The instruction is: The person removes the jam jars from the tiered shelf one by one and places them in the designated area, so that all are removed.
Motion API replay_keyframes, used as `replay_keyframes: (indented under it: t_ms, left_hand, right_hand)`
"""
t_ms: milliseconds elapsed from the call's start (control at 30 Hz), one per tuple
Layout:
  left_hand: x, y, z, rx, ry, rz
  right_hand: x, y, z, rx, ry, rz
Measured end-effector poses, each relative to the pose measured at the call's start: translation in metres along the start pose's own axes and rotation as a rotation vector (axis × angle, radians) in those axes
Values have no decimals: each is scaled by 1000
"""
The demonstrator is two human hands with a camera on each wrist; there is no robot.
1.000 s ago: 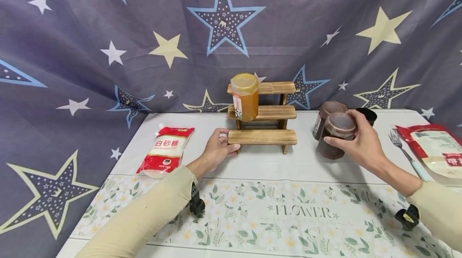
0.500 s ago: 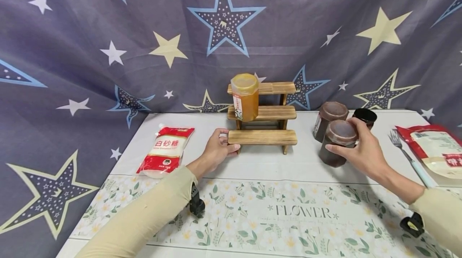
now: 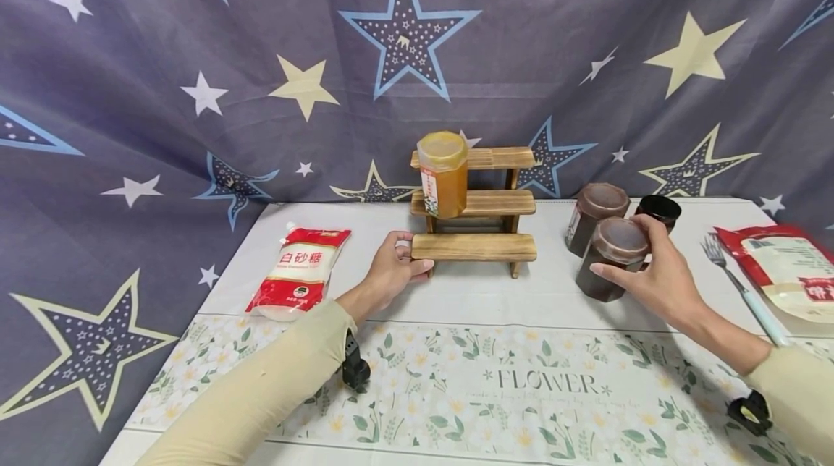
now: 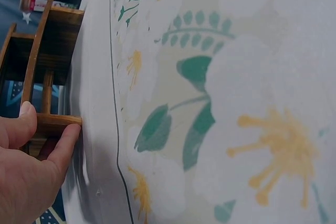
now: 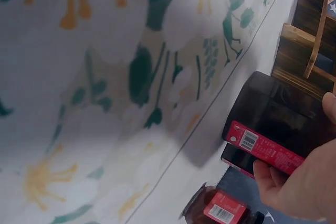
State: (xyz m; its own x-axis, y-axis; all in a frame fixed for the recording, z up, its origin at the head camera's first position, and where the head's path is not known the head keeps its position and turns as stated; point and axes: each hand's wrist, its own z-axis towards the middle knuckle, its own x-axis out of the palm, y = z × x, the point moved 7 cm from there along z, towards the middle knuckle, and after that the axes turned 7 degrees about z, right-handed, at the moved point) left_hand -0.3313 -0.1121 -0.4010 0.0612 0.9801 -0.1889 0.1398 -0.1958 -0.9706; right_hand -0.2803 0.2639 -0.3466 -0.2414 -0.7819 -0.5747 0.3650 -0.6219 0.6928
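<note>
Shelf (image 3: 498, 202), wooden, three steps, at centre of the head view. Amber jar (image 3: 446, 176) upright on the middle step, at its left end. Left hand (image 3: 394, 263) grips the left end of the lowest step, probably to steady the piece, which looks light enough to skid. Right hand (image 3: 661, 274), right of centre, grips the near jar (image 3: 611, 256), dark, cloudy-lidded: thumb on the near side, fingers behind. Hold comes from the right, high on the body, likely so thumb and fingers oppose across it. Lid uppermost; cannot tell whether the base touches the table (image 3: 489, 299). Second dark jar (image 3: 594, 209) just behind, black-lidded jar (image 3: 659, 209) behind the fingers; grouped, it seems, for the right hand's reach. Far right: fork (image 3: 736, 278) beside a red-and-white packet (image 3: 788, 267). Sugar bag (image 3: 302, 274) lying left of the shelf, well apart from the jars.

Left wrist view: board end pinched at lower left, thumb on one edge, finger along the other. An end hold, perhaps to leave the step's top free.

Right wrist view: near jar at right, red barcode label showing, thumb and fingers on opposite sides. Shelf at upper right, apart from it. Another red-labelled jar at the bottom, right of centre.
</note>
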Motion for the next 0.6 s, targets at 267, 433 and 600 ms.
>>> replay_keyframes:
  t_ms: [267,433,600]
  left_hand:
    - [-1,0,-1,-9,-10,3]
    - [-1,0,0,-4,-14,4]
    - [0,0,0,-2,-2,-3]
  right_hand:
    - [-1,10,2,-35,26,-26]
    - [-15,31,15,-55,-40,11]
    - [-25,54,38,-63,-80,61]
